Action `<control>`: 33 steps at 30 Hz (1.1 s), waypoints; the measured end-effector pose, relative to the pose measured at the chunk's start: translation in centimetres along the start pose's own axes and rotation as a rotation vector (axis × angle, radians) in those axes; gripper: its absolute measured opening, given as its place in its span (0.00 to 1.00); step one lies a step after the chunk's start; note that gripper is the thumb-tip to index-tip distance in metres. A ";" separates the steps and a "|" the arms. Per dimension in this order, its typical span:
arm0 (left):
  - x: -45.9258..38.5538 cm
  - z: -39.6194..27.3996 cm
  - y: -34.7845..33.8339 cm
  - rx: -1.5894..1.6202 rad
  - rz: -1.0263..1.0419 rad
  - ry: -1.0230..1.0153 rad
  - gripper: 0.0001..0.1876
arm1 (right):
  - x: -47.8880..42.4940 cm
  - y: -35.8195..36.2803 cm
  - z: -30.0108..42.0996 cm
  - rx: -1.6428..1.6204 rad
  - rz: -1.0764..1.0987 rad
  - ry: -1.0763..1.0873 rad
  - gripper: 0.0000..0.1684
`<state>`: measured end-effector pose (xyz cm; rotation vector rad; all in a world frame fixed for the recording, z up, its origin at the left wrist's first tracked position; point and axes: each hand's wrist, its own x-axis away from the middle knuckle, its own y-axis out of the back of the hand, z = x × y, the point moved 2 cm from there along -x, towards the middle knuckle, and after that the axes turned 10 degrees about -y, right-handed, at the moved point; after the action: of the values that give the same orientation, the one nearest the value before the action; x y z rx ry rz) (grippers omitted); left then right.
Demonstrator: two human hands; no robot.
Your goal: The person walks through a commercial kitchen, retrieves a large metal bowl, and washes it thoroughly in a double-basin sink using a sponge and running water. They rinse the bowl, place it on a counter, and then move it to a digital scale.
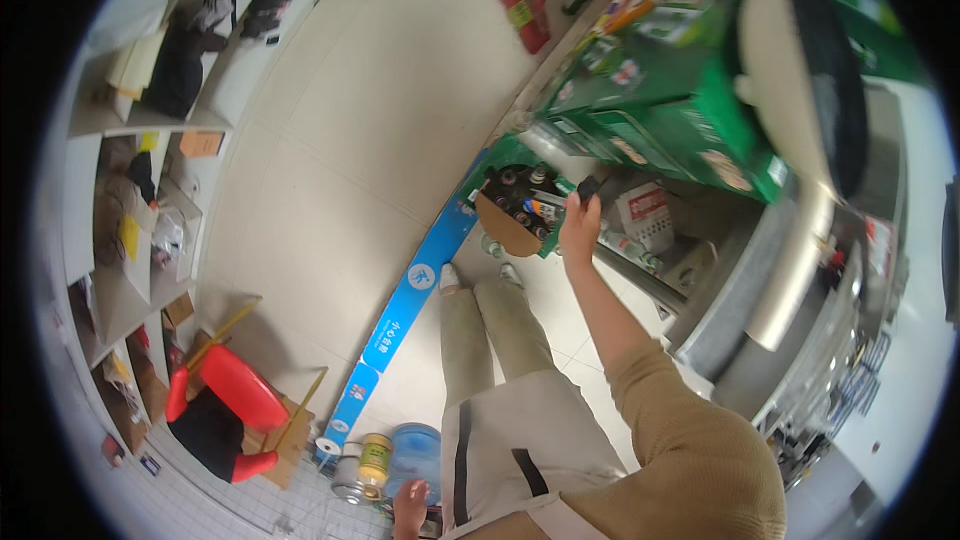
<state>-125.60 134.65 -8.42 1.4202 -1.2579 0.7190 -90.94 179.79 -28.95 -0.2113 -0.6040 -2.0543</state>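
Note:
My right hand (580, 232) is closed around a small black object (589, 189), perhaps a handle. A blurred pale shape lies just beyond it, and I cannot tell whether the two are joined. Beside this hand stands an opened green cardboard carton (471, 184) with several dark bottles (517, 199) upright in it. Its brown flap (506, 229) hangs folded outward. My left hand (411, 506) is low by my side with curled fingers, near a blue water jug (415, 450). Nothing shows in it, though its palm is hidden.
Stacked green cartons (660, 135) stand ahead on the right above a metal shelf. A steel counter (720, 292) runs along my right. A blue step strip (420, 277) crosses the floor. A red chair (244, 390) and white shelving (142, 240) are at the left.

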 end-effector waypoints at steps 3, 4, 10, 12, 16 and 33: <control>-0.4 -1.8 1.2 -0.068 -0.002 -0.275 0.09 | 7.6 5.5 9.0 -0.068 0.048 -0.074 0.18; -0.5 -4.2 1.4 -0.159 0.009 -0.383 0.08 | 9.5 7.5 10.7 -0.125 0.057 -0.113 0.17; -2.3 -20.9 0.9 -0.440 0.020 -0.851 0.12 | 15.7 17.4 18.5 -0.698 0.172 -0.354 0.14; -1.5 -27.8 -0.5 -0.373 0.078 -0.824 0.13 | 16.2 19.7 19.4 -0.692 0.207 -0.394 0.16; -0.6 -40.1 -7.2 -0.385 0.204 -1.111 0.13 | 15.6 21.5 19.4 -0.743 0.273 -0.395 0.16; 5.9 -52.3 -28.0 0.190 0.815 -0.749 0.25 | 16.2 21.6 21.6 -0.932 0.320 -0.439 0.14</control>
<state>-87.29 179.15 1.90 1.3508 -2.4851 0.8771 -83.34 169.07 3.07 -1.2345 0.1849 -1.8331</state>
